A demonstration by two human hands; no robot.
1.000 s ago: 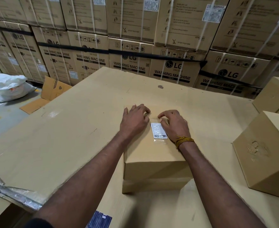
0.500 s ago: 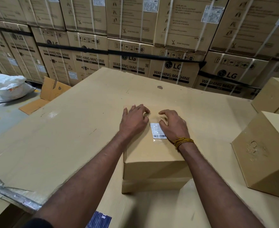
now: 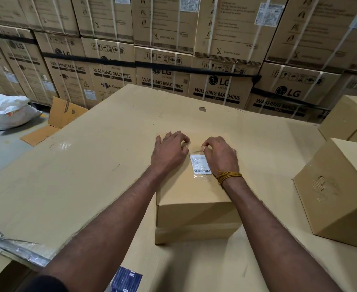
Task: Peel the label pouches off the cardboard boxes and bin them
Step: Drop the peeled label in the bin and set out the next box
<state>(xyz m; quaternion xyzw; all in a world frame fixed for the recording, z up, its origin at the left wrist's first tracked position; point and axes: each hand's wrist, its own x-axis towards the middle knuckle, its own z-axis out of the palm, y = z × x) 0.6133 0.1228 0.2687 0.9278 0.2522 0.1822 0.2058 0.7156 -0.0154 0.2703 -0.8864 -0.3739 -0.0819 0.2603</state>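
1. Stacks of washing machine cartons (image 3: 215, 89) are filling the whole background, strapped with black bands, in the same places as a second ago.
2. Cardboard sheet (image 3: 89, 165) is serving as the broad work surface and is lying as it did before.
3. Two plain boxes (image 3: 337, 192) are sitting at the right edge, apart from the hands, unmoved.
4. White sack (image 3: 7, 112) is lying on the floor at far left, next to a flattened carton flap (image 3: 64, 114).
5. Small box (image 3: 196, 199) is standing in the middle of the sheet, exactly where it stood a second ago, with both hands resting on its top.
6. Left hand (image 3: 169, 153) is pressing down on the box top to the left of the label, fingers bent and spread on the cardboard, holding nothing; it is staying almost where it was.
7. Right hand (image 3: 220, 157) is sitting to the right of the label with a yellow thread (image 3: 228, 175) around the wrist. Its fingers are curling tighter than a second ago, and the thumb and fingertips are pinching at the pouch's upper right corner.
8. Label pouch (image 3: 200, 165) is still lying flat, stuck to the top of the small box between the two hands, its white label and barcode facing up; no lifted edge is clear enough to tell.
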